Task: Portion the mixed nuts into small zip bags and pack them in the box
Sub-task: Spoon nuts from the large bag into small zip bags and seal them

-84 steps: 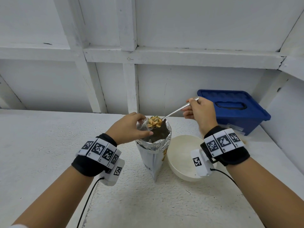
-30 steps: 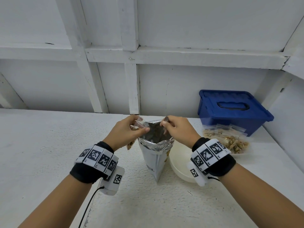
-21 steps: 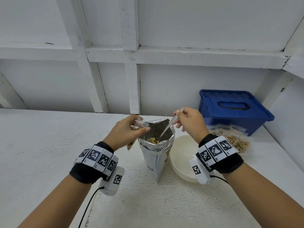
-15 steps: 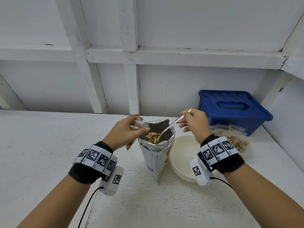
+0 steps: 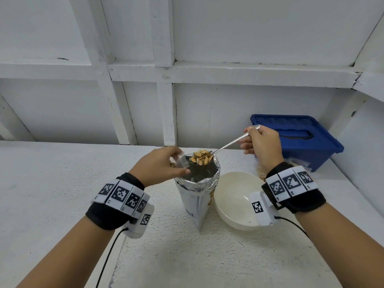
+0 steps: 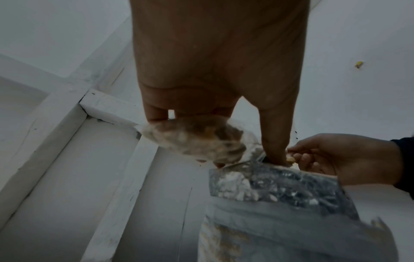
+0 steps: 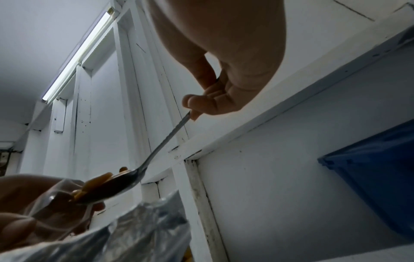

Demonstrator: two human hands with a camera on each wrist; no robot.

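Observation:
A foil nut pouch (image 5: 198, 194) (image 6: 286, 191) (image 7: 143, 228) stands open mid-table. My left hand (image 5: 160, 165) (image 6: 224, 79) pinches a small clear zip bag (image 5: 180, 161) (image 6: 195, 140) (image 7: 56, 200) at the pouch's left rim; nuts show inside the bag. My right hand (image 5: 260, 144) (image 7: 215, 74) (image 6: 345, 157) grips the handle of a metal spoon (image 5: 230, 143) (image 7: 165, 140). The spoon's bowl, heaped with nuts (image 5: 201, 157) (image 7: 98, 180), hovers over the pouch mouth, right at the zip bag's opening.
A white bowl (image 5: 234, 201) sits right of the pouch, under my right wrist. A blue lidded box (image 5: 297, 138) (image 7: 376, 186) stands at the back right by the wall. Filled zip bags peek out behind my right wrist (image 5: 299, 162).
My right hand dipped the spoon into the pouch, then lifted it out loaded with nuts and brought it up to the zip bag's mouth. The left hand stayed put.

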